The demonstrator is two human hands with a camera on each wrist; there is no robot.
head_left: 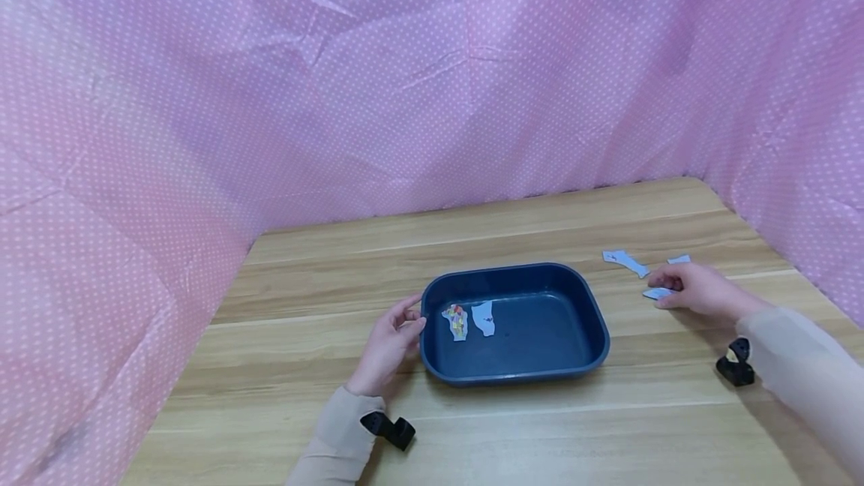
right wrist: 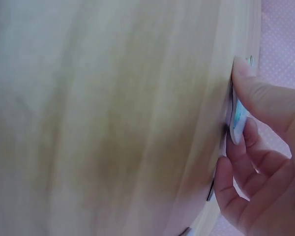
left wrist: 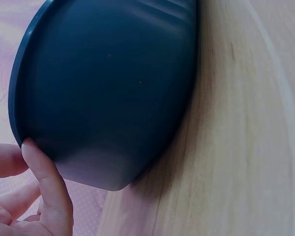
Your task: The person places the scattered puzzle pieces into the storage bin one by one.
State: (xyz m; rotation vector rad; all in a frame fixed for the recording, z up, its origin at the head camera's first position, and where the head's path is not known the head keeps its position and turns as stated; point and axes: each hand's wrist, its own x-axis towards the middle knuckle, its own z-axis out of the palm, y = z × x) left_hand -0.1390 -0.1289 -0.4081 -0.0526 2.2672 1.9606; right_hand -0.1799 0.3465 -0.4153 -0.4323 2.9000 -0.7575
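Note:
A dark blue rectangular tray (head_left: 513,379) sits on the wooden table. My left hand (head_left: 393,340) pinches its left rim, with the thumb (left wrist: 42,167) over the edge in the left wrist view. Inside the tray, toward the left, lie a multicoloured puzzle piece (head_left: 457,322) and a pale blue one (head_left: 483,318). Right of the tray, my right hand (head_left: 698,289) holds a light blue puzzle piece (head_left: 658,293) close to the tabletop. The right wrist view shows that piece (right wrist: 239,115) tilted between thumb and fingers, which partly hide it.
Beyond the right hand lie a long pale blue puzzle piece (head_left: 626,262) and another small piece (head_left: 679,259), partly covered by the hand. Pink dotted cloth (head_left: 466,81) hangs around the table's (head_left: 324,276) back and sides. Each wrist carries a black camera mount (head_left: 390,430).

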